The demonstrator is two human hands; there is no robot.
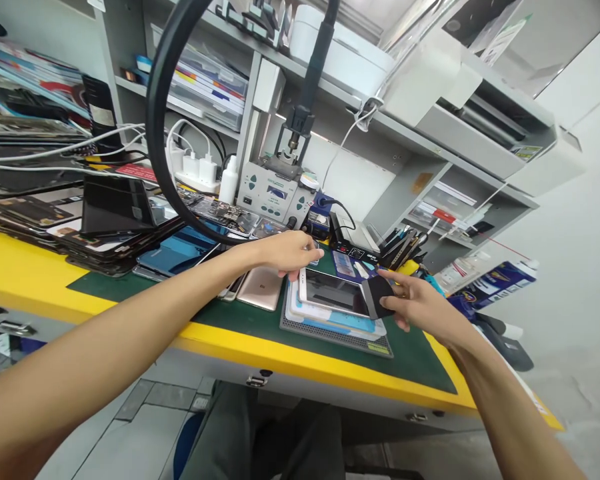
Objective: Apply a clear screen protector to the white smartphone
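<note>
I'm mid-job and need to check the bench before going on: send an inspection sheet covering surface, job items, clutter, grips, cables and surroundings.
Surface: green mat on a yellow-edged bench.
Job items: white phone on a layered stack; black piece at the white phone's right end.
Clutter: device panels heaped at the left; gold phone beside the stack.
Grips: left grip by the white phone's far left corner, hold unclear; right grip holds the black piece.
Cables: white cable above the panels; none seen over the white phone.
Surroundings: grey shelves behind the bench.

Grey shelving point(415, 200) above a yellow-edged workbench point(290, 362), pale wall point(570, 267) at right, tiled floor point(140, 437) below.
</note>
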